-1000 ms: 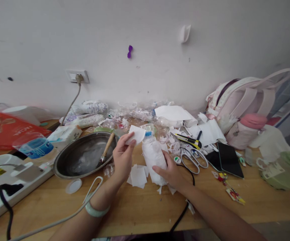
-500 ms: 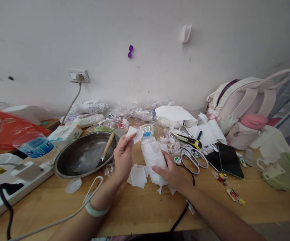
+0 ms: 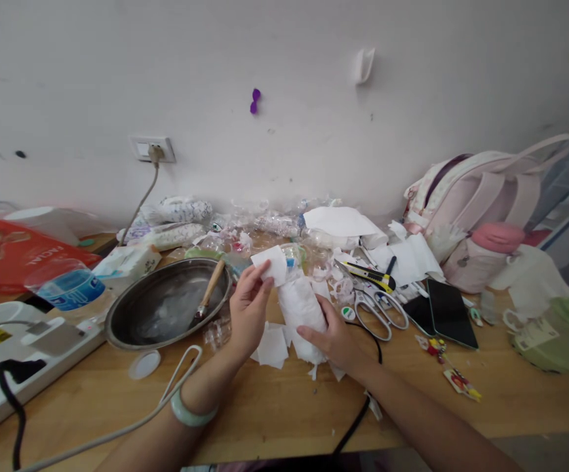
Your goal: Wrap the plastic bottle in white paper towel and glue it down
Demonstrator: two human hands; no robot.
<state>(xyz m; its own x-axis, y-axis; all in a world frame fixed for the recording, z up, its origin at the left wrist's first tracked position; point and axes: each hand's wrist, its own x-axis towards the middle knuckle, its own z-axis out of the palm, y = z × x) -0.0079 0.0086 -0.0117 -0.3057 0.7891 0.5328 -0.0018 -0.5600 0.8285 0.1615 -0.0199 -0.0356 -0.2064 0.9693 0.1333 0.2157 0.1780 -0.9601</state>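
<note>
My left hand (image 3: 251,308) pinches a small white piece of paper (image 3: 271,263) beside the neck of a bottle. The bottle (image 3: 301,313) is wrapped in white paper, and a bit of blue shows at its top end. My right hand (image 3: 331,337) grips the bottle's lower right side, tilting it away from me. Loose white paper squares (image 3: 271,346) lie on the table under it. To the left stands a metal basin (image 3: 117,321) with a wooden-handled brush (image 3: 210,292) leaning in it.
Scissors (image 3: 380,314), a yellow utility knife (image 3: 370,275) and a dark phone (image 3: 451,313) lie to the right. Behind are clear plastic bottles (image 3: 277,225). A power strip (image 3: 63,357) and cable occupy the left; a pink backpack (image 3: 476,190) stands at back right.
My left hand has turned and moved slightly right, bringing the paper piece up against the bottle's neck, where it covers part of the blue. My right hand keeps its hold.
</note>
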